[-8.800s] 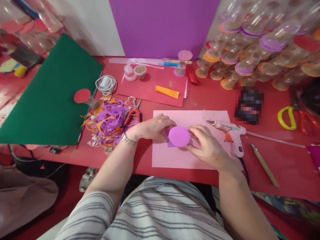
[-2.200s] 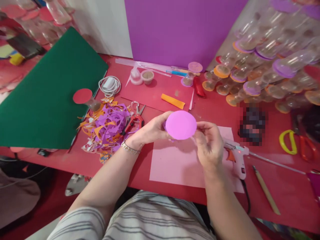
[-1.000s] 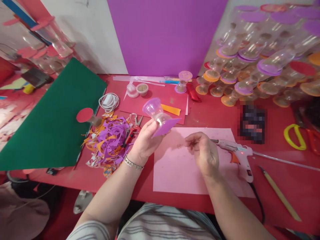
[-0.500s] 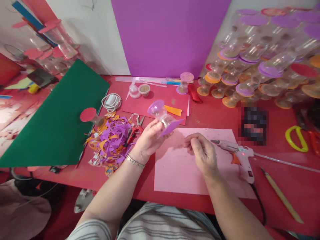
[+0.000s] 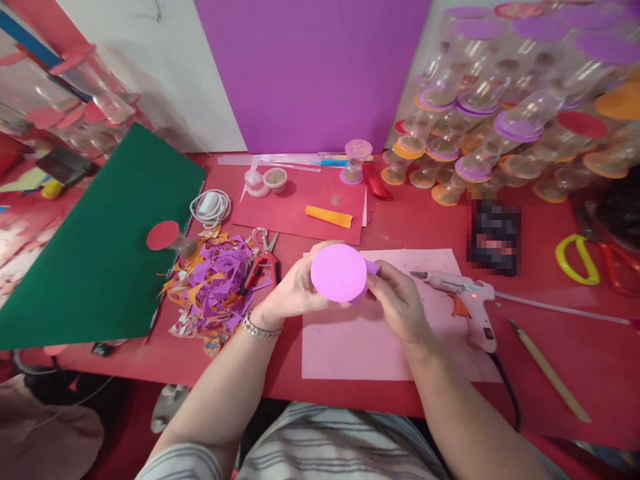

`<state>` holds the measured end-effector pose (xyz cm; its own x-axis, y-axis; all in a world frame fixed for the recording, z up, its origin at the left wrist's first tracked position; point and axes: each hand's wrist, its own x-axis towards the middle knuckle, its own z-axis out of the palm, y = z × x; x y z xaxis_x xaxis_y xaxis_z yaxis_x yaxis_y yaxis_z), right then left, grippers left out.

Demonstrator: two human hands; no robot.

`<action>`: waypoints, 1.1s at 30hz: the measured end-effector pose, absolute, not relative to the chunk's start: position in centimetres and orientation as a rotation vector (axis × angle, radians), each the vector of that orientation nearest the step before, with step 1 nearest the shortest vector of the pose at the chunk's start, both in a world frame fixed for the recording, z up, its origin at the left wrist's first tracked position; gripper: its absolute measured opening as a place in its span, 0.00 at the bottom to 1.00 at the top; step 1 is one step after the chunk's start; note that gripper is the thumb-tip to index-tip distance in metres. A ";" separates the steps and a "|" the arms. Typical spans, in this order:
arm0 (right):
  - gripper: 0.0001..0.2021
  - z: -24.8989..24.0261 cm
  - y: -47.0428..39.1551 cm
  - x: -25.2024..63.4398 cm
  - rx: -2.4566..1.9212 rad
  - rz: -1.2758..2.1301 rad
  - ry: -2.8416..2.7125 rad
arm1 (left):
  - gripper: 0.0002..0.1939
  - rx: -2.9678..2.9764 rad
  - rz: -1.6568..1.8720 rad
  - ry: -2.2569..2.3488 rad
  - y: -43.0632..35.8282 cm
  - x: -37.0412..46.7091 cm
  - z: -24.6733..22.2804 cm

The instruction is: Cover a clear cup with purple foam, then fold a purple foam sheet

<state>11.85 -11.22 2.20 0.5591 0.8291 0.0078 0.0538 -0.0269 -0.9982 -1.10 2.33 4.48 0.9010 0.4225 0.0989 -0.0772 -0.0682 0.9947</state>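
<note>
My left hand (image 5: 299, 283) is wrapped round an hourglass with purple foam ends, held above the pink sheet (image 5: 345, 347). Its round purple end (image 5: 339, 273) faces up toward me and hides the glass. From the right, my right hand (image 5: 400, 300) pinches the edge of the purple foam piece (image 5: 372, 267) at the hourglass's lower end. A white glue gun (image 5: 467, 293) with an orange trigger lies beside my right hand, its red light lit. Left of my left hand are red-handled snips (image 5: 265, 260) and a heap of purple and orange foam scraps (image 5: 220, 280).
Stacked hourglasses (image 5: 480, 113) crowd the back right. A green foam sheet (image 5: 110, 227) leans at left near a red-topped hourglass (image 5: 167, 237). At right lie a craft knife (image 5: 550, 373) and yellow-handled scissors (image 5: 577, 260). A small cup (image 5: 275, 179) stands at the back.
My left hand has turned the hourglass so its round end faces me. My right hand has moved left and up and taken hold of the foam piece's edge. The view has shifted slightly.
</note>
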 end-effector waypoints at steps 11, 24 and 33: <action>0.19 1.2 -11.3 11.0 -1.509 0.683 -0.751 | 0.25 1.447 0.534 0.369 1.5 -0.4 2.1; 0.09 2.0 -11.1 12.0 -1.647 0.797 -0.979 | 0.18 1.778 0.287 0.232 3.3 -1.4 4.9; 0.10 2.4 -10.8 11.0 -1.769 0.466 -0.867 | 0.22 1.665 0.540 0.298 2.3 -0.6 3.4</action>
<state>10.97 -10.81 2.35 0.6596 0.7455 0.0955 0.3314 -0.1745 -0.9272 -0.63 2.27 3.45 0.8549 0.4870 0.1786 -0.1083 -0.1693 0.9796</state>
